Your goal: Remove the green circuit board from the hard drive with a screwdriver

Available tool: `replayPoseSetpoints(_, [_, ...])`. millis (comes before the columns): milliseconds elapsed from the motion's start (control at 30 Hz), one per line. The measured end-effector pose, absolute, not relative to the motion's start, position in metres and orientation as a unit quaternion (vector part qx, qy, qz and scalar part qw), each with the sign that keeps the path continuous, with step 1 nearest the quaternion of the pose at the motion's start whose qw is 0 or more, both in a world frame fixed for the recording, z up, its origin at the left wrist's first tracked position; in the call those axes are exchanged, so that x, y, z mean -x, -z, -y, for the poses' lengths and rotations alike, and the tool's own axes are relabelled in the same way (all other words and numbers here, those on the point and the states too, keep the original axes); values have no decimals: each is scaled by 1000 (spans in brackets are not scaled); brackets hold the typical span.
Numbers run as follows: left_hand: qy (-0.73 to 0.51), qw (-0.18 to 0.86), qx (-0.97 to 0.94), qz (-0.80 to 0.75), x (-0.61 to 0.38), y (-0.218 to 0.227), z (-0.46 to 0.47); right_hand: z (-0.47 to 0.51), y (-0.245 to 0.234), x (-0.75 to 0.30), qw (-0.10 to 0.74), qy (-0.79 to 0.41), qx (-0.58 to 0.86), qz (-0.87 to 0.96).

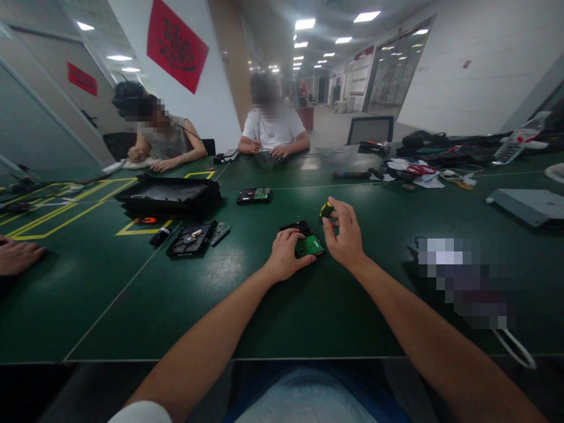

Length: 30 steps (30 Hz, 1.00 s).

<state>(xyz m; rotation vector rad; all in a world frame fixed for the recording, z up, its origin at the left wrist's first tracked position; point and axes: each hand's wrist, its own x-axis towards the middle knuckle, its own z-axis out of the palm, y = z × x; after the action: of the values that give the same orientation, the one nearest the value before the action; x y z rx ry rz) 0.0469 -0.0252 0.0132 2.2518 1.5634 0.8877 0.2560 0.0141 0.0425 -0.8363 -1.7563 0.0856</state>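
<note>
A hard drive [309, 247] with a green circuit board facing up lies on the dark green table in front of me. My left hand [287, 251] is closed around its left and near edges, thumb along the near side and fingers over the far part. Just above and right of the drive, my right hand [343, 232] pinches a short yellow-and-black screwdriver [326, 210] by its handle. The screwdriver's tip cannot be made out. Farther left sits an opened hard drive [192, 238], with a loose circuit board [221, 233] beside it.
Black trays [170, 197] are stacked at left, near an orange-handled tool [145, 220]. Another hard drive [254, 195] lies farther back. A grey box [529, 207] and a plastic bottle [520, 141] are at right. Two people sit opposite; another person's hand [20, 255] rests at far left.
</note>
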Motion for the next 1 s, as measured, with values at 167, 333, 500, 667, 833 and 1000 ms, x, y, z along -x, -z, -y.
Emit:
replayPoseSetpoints(167, [-309, 129, -773, -538, -47, -13, 25, -15, -41, -256, 564, -36, 356, 744])
replayPoseSetpoints(333, [-310, 128, -774, -538, -47, -12, 25, -13, -42, -255, 565, -31, 356, 744])
replayPoseSetpoints(500, [-306, 132, -774, -537, -47, -13, 25, -13, -43, -255, 563, -38, 359, 744])
replayPoseSetpoints(667, [-301, 131, -775, -540, -47, -14, 24, -14, -42, -256, 561, -32, 359, 746])
replayPoseSetpoints(833, [-302, 130, -772, -544, -48, -13, 24, -13, -42, -254, 554, -32, 359, 750])
replayPoseSetpoints(1000, [-303, 131, -772, -543, -48, -13, 24, -14, -42, -255, 555, -33, 364, 747])
